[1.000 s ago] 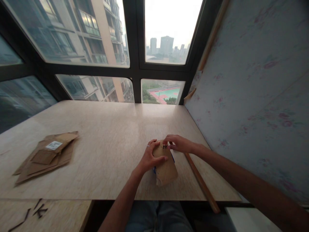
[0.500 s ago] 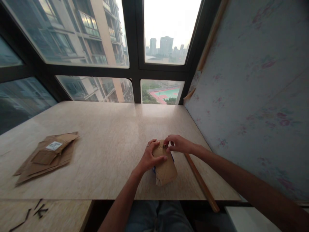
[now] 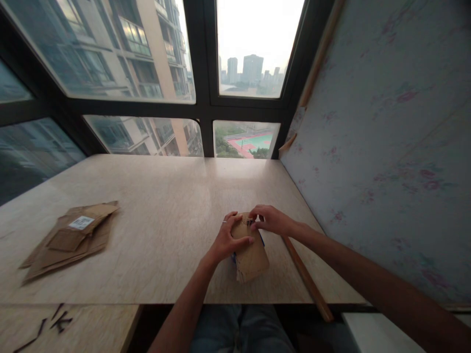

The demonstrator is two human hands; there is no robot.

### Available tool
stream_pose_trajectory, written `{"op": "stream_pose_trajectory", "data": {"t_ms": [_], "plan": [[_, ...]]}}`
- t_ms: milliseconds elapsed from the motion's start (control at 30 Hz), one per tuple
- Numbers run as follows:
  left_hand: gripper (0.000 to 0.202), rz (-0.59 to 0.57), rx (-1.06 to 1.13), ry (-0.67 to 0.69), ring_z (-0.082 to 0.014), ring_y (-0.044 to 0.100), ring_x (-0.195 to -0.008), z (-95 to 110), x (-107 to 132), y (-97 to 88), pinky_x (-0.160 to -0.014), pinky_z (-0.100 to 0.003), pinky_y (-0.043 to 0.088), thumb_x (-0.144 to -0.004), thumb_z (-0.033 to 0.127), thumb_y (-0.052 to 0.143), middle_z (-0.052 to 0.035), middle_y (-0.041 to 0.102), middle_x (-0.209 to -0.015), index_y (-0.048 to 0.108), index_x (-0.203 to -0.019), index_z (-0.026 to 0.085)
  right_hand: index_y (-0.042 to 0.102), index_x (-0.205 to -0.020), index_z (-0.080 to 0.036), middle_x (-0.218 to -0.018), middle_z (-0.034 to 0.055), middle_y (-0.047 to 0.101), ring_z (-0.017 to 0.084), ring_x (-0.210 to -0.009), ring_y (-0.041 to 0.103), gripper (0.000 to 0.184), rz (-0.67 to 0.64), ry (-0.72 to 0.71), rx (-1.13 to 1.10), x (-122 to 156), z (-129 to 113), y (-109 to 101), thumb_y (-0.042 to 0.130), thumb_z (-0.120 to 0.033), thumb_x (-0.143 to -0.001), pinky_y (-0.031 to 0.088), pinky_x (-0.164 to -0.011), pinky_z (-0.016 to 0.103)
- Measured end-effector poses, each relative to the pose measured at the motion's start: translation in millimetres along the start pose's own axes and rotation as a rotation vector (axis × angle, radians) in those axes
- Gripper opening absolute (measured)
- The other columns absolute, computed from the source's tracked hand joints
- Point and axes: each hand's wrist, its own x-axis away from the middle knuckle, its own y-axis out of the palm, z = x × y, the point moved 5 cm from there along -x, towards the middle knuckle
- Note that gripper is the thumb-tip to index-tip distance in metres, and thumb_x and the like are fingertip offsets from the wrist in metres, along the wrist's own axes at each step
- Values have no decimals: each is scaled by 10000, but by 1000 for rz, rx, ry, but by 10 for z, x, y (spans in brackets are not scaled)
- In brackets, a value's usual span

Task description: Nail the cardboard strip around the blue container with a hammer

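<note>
Cardboard sits gripped by left fingers, right fingers at its far end.

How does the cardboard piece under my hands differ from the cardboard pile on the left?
The cardboard piece has small dark marks near its far end; the cardboard pile carries a white label. Your left hand holds the piece, while the pile lies untouched. The pile spreads wider than the piece. Both are brown.

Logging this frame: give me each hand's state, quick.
Left hand: closed, holding the brown cardboard piece.
Right hand: curled at the piece's far end; its grip cannot be told.
</note>
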Motion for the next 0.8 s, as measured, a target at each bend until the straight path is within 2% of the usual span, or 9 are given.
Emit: {"op": "stream_pose_trajectory", "data": {"t_ms": [100, 200, 367, 467, 533, 633, 800], "plan": [[720, -3, -6, -12, -330, 358, -1430, 8, 2, -1, -1189, -533, 285, -649, 449, 846, -149, 392, -1480, 552, -1264, 217, 648, -843, -156, -838, 2, 658, 163, -768, 632, 201, 35, 20, 14, -8, 27, 34, 668, -338, -925, 531, -749, 354], [722, -5, -7, -17, -328, 356, -1431, 14, 2, -1, -1193, -524, 280, -642, 440, 853, -149, 393, -1478, 557, -1260, 213, 647, -822, -157, -813, -3, 660, 158, -757, 637, 219, 33, 2, -17, -26, 30, 57, 634, -332, -952, 534, -754, 352], [727, -5, -2, -18, -321, 357, -1427, 8, 0, -1, -1190, -512, 285, -641, 448, 854, -148, 396, -1473, 558, -1262, 212, 677, -914, -154, -875, 14, 689, 152, -762, 643, 109, 26, -22, -100, -9, 45, 46, 652, -258, -933, 534, -744, 331], [726, -11, -9, -16, -319, 355, -1429, 15, 1, -1, -1187, -510, 291, -651, 464, 847, -142, 386, -1481, 553, -1270, 224, 668, -983, -149, -889, 16, 677, 149, -737, 624, 167, 51, 3, -112, 18, 66, 53, 721, -262, -872, 524, -696, 311], [722, -16, -19, -15, -317, 355, -1430, 24, 2, -2, -1190, -520, 285, -655, 467, 844, -141, 384, -1482, 548, -1270, 229, 658, -931, -150, -839, 1, 652, 149, -717, 608, 191, 75, 28, -102, 30, 75, 66, 744, -300, -850, 515, -676, 310], [718, -20, -29, -18, -310, 353, -1433, 32, 3, -4, -1197, -526, 272, -663, 461, 841, -147, 387, -1474, 541, -1270, 224, 639, -814, -158, -770, -17, 625, 150, -711, 604, 207, 97, 46, -95, 30, 75, 92, 701, -339, -892, 515, -697, 326], [718, -17, -34, -15, -313, 355, -1431, 31, 0, -5, -1195, -529, 275, -654, 457, 847, -144, 395, -1467, 547, -1263, 225, 657, -820, -157, -804, -2, 661, 164, -776, 637, 209, 104, 31, -148, 4, 93, 106, 659, -334, -931, 528, -763, 356]]}}
